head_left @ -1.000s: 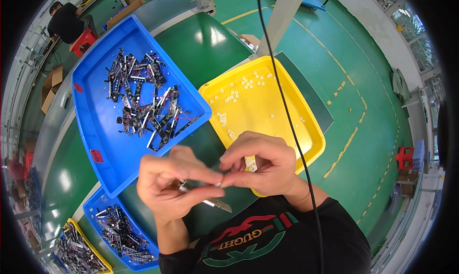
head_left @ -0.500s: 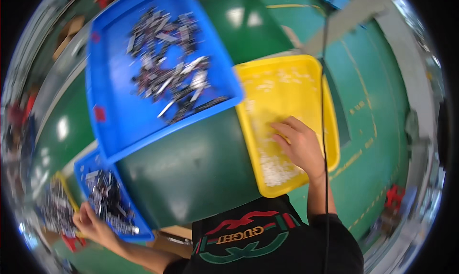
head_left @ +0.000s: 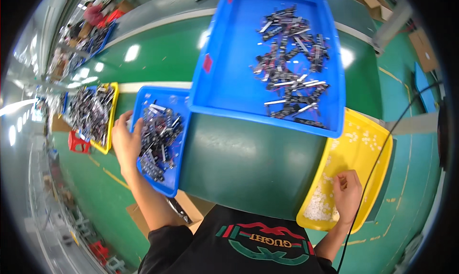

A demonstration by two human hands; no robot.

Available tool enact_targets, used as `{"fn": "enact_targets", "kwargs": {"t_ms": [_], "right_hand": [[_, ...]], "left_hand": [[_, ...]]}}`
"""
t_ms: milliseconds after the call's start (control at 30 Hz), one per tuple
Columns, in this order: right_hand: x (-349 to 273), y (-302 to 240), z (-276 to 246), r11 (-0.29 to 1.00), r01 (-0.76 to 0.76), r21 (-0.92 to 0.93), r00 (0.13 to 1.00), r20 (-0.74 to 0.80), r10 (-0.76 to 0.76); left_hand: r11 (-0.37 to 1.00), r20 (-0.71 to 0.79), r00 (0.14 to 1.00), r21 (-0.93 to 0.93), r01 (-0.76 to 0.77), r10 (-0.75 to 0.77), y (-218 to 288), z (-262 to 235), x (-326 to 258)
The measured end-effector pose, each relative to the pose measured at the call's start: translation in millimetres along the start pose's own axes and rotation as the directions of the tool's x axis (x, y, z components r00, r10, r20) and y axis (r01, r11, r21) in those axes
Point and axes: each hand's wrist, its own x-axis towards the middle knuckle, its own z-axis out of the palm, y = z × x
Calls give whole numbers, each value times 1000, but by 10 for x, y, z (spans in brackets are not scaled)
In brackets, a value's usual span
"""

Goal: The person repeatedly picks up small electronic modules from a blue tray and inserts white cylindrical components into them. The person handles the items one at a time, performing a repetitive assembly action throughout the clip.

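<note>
My left hand (head_left: 126,142) is at the left rim of a small blue tray (head_left: 180,166), thumb and forefinger apart on either side of the rim, nothing visible between them. Dark electronic parts with light strips (head_left: 160,135) lie heaped in that tray. Over a yellow tray (head_left: 356,152) on the right, my right hand (head_left: 348,193) is closed, its fingertips drawn together. Anything pinched there is too small to make out. Small white pieces (head_left: 319,206) are piled at the near end of the yellow tray, and others are scattered farther back.
A large blue tray (head_left: 229,59) with similar parts stands ahead on the green table (head_left: 248,164). Another yellow tray (head_left: 114,104) of parts is at far left. A black cable (head_left: 377,164) crosses the right side. A cardboard box (head_left: 191,207) sits below the table edge.
The view has turned left, shifting the trays rightward in the picture. My right hand's fingers have gone from spread to drawn together; my left thumb and forefinger are now farther apart.
</note>
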Motion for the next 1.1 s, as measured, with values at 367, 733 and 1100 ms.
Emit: {"fn": "enact_targets", "kwargs": {"t_ms": [367,733,1100], "right_hand": [[-165,-34,0,994,60,87,996,-64,-54],[-300,61,-9,996,66,66,992,-116,-58],[-291,-16,-28,992,115,53,987,-117,-108]], "left_hand": [[584,16,639,-424,-693,769,2336,669,214],[452,102,466,-491,-744,879,2651,1113,415],[570,173,576,-524,-633,799,2530,1089,352]]}}
